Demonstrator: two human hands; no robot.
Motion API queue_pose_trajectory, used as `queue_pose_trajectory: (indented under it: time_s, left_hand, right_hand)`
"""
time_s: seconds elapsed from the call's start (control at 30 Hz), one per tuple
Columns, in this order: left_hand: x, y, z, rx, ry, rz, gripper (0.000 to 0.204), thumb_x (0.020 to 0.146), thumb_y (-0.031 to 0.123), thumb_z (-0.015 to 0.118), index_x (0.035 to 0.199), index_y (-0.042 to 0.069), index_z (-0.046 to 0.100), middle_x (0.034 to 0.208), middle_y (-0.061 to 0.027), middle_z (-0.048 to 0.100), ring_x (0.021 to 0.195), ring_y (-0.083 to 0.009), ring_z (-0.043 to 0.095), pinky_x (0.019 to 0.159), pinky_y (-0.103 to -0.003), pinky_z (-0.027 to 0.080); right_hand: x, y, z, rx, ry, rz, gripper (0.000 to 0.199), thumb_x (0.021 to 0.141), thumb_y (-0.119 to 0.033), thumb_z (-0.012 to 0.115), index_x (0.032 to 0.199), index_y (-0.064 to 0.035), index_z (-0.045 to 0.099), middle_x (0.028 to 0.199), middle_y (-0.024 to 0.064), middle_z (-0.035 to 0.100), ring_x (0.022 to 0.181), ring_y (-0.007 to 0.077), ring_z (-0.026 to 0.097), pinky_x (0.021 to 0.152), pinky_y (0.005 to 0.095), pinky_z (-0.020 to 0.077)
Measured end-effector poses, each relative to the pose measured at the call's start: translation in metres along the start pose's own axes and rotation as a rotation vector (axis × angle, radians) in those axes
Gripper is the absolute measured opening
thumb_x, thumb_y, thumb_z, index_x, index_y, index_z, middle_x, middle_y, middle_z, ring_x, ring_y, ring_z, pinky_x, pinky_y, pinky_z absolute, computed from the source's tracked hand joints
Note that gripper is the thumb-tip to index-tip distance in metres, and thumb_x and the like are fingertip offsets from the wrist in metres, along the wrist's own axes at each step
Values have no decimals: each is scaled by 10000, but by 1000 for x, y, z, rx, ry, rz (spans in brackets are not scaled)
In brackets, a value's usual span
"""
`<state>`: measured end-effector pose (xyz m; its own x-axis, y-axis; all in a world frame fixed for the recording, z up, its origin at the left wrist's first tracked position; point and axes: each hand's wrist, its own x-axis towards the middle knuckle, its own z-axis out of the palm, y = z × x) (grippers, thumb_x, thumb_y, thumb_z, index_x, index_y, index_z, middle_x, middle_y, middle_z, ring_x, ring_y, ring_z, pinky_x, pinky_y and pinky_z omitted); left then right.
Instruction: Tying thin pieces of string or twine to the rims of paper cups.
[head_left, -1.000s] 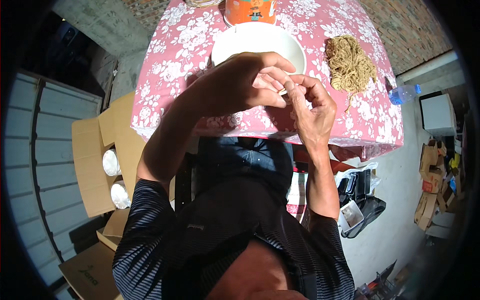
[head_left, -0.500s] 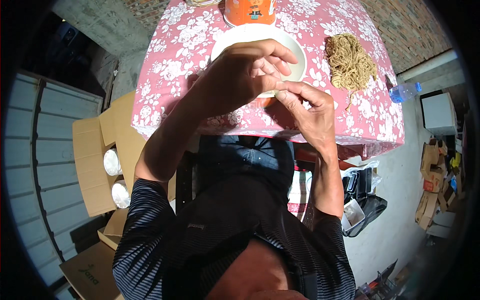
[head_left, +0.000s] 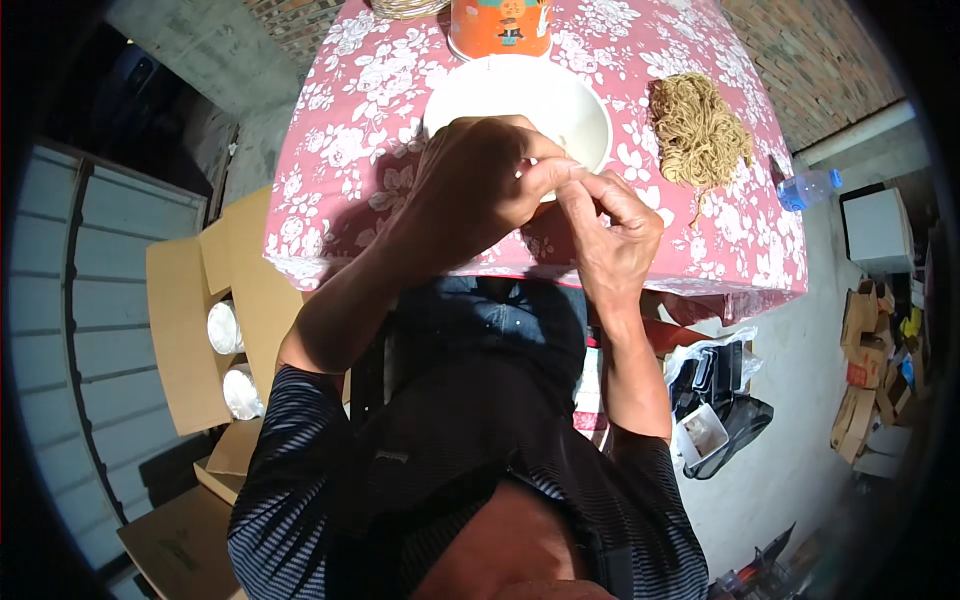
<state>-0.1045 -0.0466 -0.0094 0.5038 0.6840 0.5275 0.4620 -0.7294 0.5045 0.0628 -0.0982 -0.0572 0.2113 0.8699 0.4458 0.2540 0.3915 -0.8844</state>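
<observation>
Over the near rim of a white bowl (head_left: 480,88), both hands meet fingertip to fingertip. My left hand (head_left: 495,172), mostly in shadow, has its thumb and fingers pinched together. My right hand (head_left: 617,228), in sunlight, pinches at the same spot with thumb and forefinger. Whatever lies between the fingertips is too small to make out. A tangled bundle of tan yarn (head_left: 700,130) rests on the table to the right of the bowl, apart from both hands.
A floral pink tablecloth (head_left: 335,130) covers the table. Behind the bowl stands an orange bucket (head_left: 500,28), with a coil of pale cord (head_left: 408,6) beside it. Cardboard boxes (head_left: 185,330) are on the left. A plastic bottle (head_left: 810,189) shows past the table's right edge.
My left hand has turned and come lower, its raised fingers now curled in toward the pinch. The right hand stays nearly in place, fingertips still against the left's.
</observation>
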Motion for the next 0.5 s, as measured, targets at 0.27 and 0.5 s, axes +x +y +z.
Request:
queue_pose_trajectory:
  time_s: [0.27,0.5]
  left_hand:
    - [-1,0,6,-303,53,-131,114,925,90,693,971,8,756,876,-122,752,763,-244,727,684,-340,547]
    - [0,2,-12,-517,-340,-132,79,963,65,661,927,-1,688,802,-107,747,818,-189,762,724,-304,553]
  right_hand:
    - [-1,11,-4,-15,-45,-188,191,909,9,734,1069,59,642,736,2,597,630,72,512,559,228,405]
    - [71,23,-86,-738,-340,-684,191,825,-11,700,1011,-46,676,820,119,660,821,294,673,1039,535,493]
